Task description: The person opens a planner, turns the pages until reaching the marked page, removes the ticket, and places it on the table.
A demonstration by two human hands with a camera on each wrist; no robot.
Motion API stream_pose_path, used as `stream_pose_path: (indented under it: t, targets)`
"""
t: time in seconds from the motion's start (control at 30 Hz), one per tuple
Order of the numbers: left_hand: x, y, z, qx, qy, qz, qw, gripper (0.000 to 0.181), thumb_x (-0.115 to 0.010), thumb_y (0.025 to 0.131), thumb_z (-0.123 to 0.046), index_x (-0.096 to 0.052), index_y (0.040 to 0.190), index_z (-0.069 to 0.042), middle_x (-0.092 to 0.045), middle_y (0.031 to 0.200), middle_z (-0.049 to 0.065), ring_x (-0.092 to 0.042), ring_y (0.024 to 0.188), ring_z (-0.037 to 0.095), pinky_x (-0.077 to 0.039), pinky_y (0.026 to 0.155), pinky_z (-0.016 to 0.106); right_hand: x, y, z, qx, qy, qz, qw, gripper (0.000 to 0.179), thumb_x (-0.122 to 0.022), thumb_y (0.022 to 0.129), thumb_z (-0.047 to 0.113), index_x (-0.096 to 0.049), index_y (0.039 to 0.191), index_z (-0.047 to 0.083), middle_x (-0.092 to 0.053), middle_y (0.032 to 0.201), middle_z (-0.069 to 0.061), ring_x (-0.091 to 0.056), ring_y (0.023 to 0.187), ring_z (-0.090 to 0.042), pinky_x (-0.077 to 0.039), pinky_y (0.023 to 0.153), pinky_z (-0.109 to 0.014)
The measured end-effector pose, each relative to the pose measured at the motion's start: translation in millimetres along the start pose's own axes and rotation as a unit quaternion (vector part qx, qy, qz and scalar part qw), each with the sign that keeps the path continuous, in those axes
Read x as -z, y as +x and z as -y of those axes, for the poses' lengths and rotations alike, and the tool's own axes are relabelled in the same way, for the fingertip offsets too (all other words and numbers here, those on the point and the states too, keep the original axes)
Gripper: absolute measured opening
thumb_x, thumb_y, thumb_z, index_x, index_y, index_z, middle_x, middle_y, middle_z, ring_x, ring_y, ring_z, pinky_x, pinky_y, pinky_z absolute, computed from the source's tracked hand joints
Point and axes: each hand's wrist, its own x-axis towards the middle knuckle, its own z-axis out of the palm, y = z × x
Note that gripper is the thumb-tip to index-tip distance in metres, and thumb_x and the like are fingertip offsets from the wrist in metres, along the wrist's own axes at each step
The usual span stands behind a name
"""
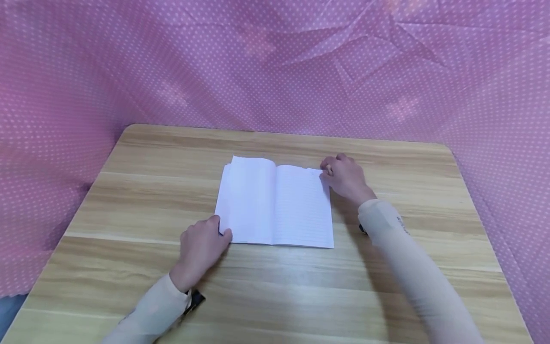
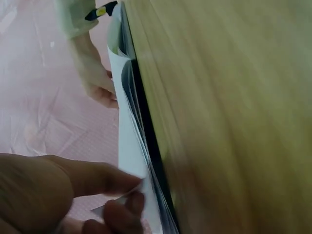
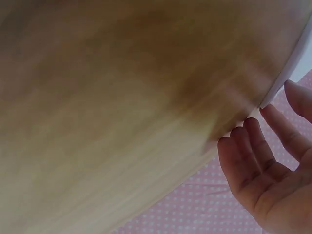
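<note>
While the L hand (image 1: 201,248) was nearest, w/ thumb & forefinger pinching pgs at the near L corner, the opened notebook (image 1: 253,205) lay on the wooden table (image 1: 275,296) btwn both hands, lined R pg showing, L pgs bowed up nr the spine. Farther off, the R hand (image 1: 345,179) touched the far R corner, thumb nr the pg, fingers slightly bent; couldn't tell if it pinched. Pink dotted cloth (image 1: 275,71) hung behind the table.

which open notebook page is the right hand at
The right-hand page: the right hand is at its far outer corner, while the left hand is at the near outer corner of the left-hand page.
</note>
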Motion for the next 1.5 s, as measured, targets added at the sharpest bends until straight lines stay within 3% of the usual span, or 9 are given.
stream_pose_path:
  t: [0.17, 0.3, 0.43, 0.6, 0.93, 1.1, 1.27, 1.4, 1.5]
  targets:
    - [2.9, 5.3, 4.4, 0.019, 0.008, 0.047, 0.9987, 0.028, -0.074, 0.097, -0.024, -0.061, 0.086, -0.001, -0.055, 0.067, 0.01, -0.056, 0.06, 0.031, -0.046, 0.057, 0.046, 1, -0.4, 3, 0.011, -0.029, -0.002, 0.9995, 0.03, -0.068, 0.107, 0.022, -0.075, 0.133, 0.01, -0.061, 0.107, -0.013, -0.059, 0.09, -0.032, -0.051, 0.075, -0.047]
    - [6.3, 7.9, 5.7, 0.033, -0.005, 0.049, 0.9982, 0.054, -0.082, 0.095, -0.028, -0.059, 0.13, 0.007, -0.067, 0.081, 0.019, -0.062, 0.068, 0.036, -0.048, 0.063, 0.05, 1, -1.2, 5, 0.027, -0.042, -0.02, 0.9985, 0.026, -0.07, 0.106, 0.02, -0.078, 0.128, 0.009, -0.062, 0.099, -0.01, -0.059, 0.082, -0.028, -0.051, 0.068, -0.044]
    - [5.7, 7.9, 8.5, 0.006, -0.003, 0.053, 0.9986, 0.079, -0.084, 0.096, -0.025, -0.047, 0.162, -0.004, -0.074, 0.114, 0.03, -0.068, 0.079, 0.042, -0.049, 0.064, 0.051, -2, -0.6, 5, 0.041, -0.05, -0.042, 0.997, 0.023, -0.072, 0.104, 0.017, -0.08, 0.123, 0.008, -0.064, 0.093, -0.01, -0.059, 0.078, -0.026, -0.051, 0.065, -0.042]
    - [2.7, 8.0, 10.8, -0.029, 0.011, 0.056, 0.998, 0.065, -0.082, 0.098, -0.02, -0.059, 0.158, -0.011, -0.067, 0.142, 0.024, -0.071, 0.089, 0.043, -0.049, 0.062, 0.048, -4, 0.1, 5, 0.043, -0.041, -0.06, 0.9964, 0.019, -0.073, 0.101, 0.012, -0.08, 0.117, 0.006, -0.069, 0.095, -0.011, -0.064, 0.08, -0.027, -0.054, 0.068, -0.043]
    - [3.1, 7.8, 7.4, -0.025, 0.008, 0.063, 0.9977, 0.064, -0.082, 0.098, -0.02, -0.06, 0.157, -0.011, -0.067, 0.143, 0.023, -0.071, 0.088, 0.043, -0.049, 0.062, 0.049, -2, 0.4, 1, 0.033, 0.021, -0.066, 0.9971, 0.012, -0.073, 0.106, 0.017, -0.075, 0.106, 0.005, -0.075, 0.1, -0.011, -0.069, 0.089, -0.029, -0.057, 0.079, -0.047]
    - [3.4, 8.5, 6.6, -0.026, 0.01, 0.062, 0.9977, 0.064, -0.083, 0.098, -0.02, -0.06, 0.157, -0.01, -0.066, 0.144, 0.023, -0.071, 0.088, 0.042, -0.05, 0.063, 0.05, 0, -1.3, -2, 0.06, 0.03, -0.108, 0.9918, 0.021, -0.073, 0.107, 0.025, -0.082, 0.109, 0.007, -0.074, 0.101, -0.01, -0.069, 0.086, -0.029, -0.055, 0.074, -0.047]
    - [2.8, 9.0, 6.8, -0.029, 0.015, 0.058, 0.9978, 0.064, -0.084, 0.097, -0.019, -0.06, 0.156, -0.009, -0.067, 0.142, 0.024, -0.07, 0.085, 0.042, -0.05, 0.063, 0.051, 1, -3.0, -3, 0.102, 0.045, -0.153, 0.982, 0.022, -0.075, 0.106, 0.026, -0.084, 0.11, 0.006, -0.075, 0.111, -0.015, -0.07, 0.097, -0.035, -0.057, 0.084, -0.052]
    - [2.9, 9.2, 6.5, -0.03, 0.015, 0.059, 0.9977, 0.064, -0.084, 0.097, -0.018, -0.06, 0.156, -0.008, -0.067, 0.142, 0.024, -0.069, 0.081, 0.039, -0.049, 0.061, 0.048, 4, -3.0, 5, 0.063, 0.128, -0.122, 0.9822, 0.022, -0.071, 0.107, 0.025, -0.08, 0.105, 0.004, -0.074, 0.101, -0.012, -0.067, 0.092, -0.03, -0.055, 0.083, -0.046]
    - [2.9, 9.1, 6.2, -0.032, 0.014, 0.058, 0.9977, 0.064, -0.083, 0.098, -0.017, -0.06, 0.156, -0.008, -0.066, 0.144, 0.023, -0.07, 0.084, 0.04, -0.049, 0.062, 0.048, 8, -2.1, 13, 0.006, 0.234, -0.074, 0.9693, 0.023, -0.069, 0.108, 0.027, -0.074, 0.102, 0.006, -0.07, 0.092, -0.01, -0.063, 0.083, -0.026, -0.053, 0.077, -0.042]
